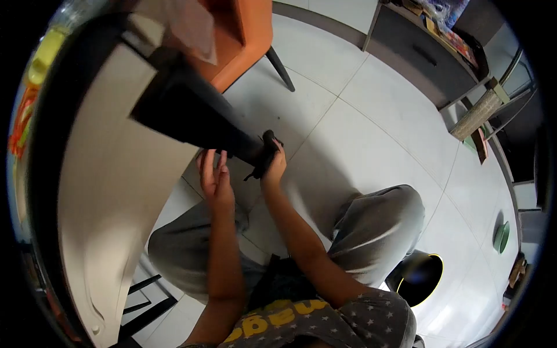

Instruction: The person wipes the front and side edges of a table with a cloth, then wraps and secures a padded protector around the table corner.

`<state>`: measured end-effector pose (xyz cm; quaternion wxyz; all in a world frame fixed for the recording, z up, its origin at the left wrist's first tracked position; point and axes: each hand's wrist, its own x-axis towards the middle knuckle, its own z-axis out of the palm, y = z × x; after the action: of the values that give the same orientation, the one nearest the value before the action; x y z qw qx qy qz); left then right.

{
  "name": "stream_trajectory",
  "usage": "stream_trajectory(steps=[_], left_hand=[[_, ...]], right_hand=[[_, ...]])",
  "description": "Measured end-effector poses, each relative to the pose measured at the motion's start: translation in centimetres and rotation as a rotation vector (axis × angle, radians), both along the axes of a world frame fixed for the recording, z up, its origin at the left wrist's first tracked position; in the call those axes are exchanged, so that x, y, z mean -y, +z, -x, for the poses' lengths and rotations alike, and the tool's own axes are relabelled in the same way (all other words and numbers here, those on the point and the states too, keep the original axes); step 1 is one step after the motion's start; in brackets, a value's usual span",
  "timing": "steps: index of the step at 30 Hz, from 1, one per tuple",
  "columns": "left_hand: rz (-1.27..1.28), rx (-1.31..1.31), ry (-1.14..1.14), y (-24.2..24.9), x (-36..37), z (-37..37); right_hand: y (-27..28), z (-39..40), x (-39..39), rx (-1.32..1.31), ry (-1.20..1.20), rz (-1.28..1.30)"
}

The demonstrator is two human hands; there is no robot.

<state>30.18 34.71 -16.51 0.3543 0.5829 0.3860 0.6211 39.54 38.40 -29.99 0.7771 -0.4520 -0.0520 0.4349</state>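
A long black object [200,113], wide at its upper left end and narrow at its lower right end, reaches from the pale tabletop out over the floor. Its exact kind is blurred. My right hand [276,166] is closed around the narrow end, where small dark pieces stick out beside the fingers. Under the middle of the object, my left hand [217,181] has its fingers stretched upward, fingertips right at the lower edge. Both forearms extend forward over my grey trousers [380,223].
The pale table [116,156] runs along the left. An orange chair [252,35] stands ahead on the tiled floor [371,139]. To the right are a black bin [400,269] with a yellow rim, a green bowl [502,237], a scratching post [477,116] and a grey drawer cabinet [415,55].
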Motion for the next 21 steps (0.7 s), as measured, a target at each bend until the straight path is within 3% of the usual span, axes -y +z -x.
stream_trajectory(steps=[2,3,5,8,10,14,16,17,19,20,21], left_hand=[[0.025,0.085,-0.039,0.8,0.4,-0.1],[0.060,0.169,-0.092,1.0,0.7,-0.1],[0.008,0.147,-0.103,0.8,0.5,0.1],[-0.014,0.157,-0.118,0.7,0.3,-0.3],[-0.014,0.223,-0.165,1.1,0.1,-0.1],[-0.061,0.233,-0.147,1.1,-0.2,0.2],[-0.006,0.179,-0.011,-0.7,0.0,0.8],[0.026,0.129,0.121,-1.5,-0.4,1.0],[0.032,0.195,0.159,-2.6,-0.9,1.8],[0.046,0.260,0.194,-3.1,-0.8,2.1],[0.058,0.253,0.191,-3.2,-0.8,1.9]], right_hand=[[6.7,-1.4,0.1,0.403,0.135,-0.139],[9.2,-2.9,-0.9,0.458,0.293,-0.198],[14.9,-6.2,-2.5,0.251,0.722,-0.370],[20.3,-6.8,-7.9,0.040,1.033,-0.105],[25.0,-6.9,-9.1,0.152,1.172,0.015],[17.5,-5.9,-13.0,0.076,1.305,-0.163],[12.3,-6.4,-12.0,0.296,1.271,-0.444],[10.2,-6.5,-12.0,0.297,1.275,-0.446],[6.0,-6.5,-11.3,0.426,1.260,-0.172],[4.2,-7.0,-10.4,0.415,1.258,-0.165],[2.6,-7.8,-9.6,0.801,1.155,-0.378]])
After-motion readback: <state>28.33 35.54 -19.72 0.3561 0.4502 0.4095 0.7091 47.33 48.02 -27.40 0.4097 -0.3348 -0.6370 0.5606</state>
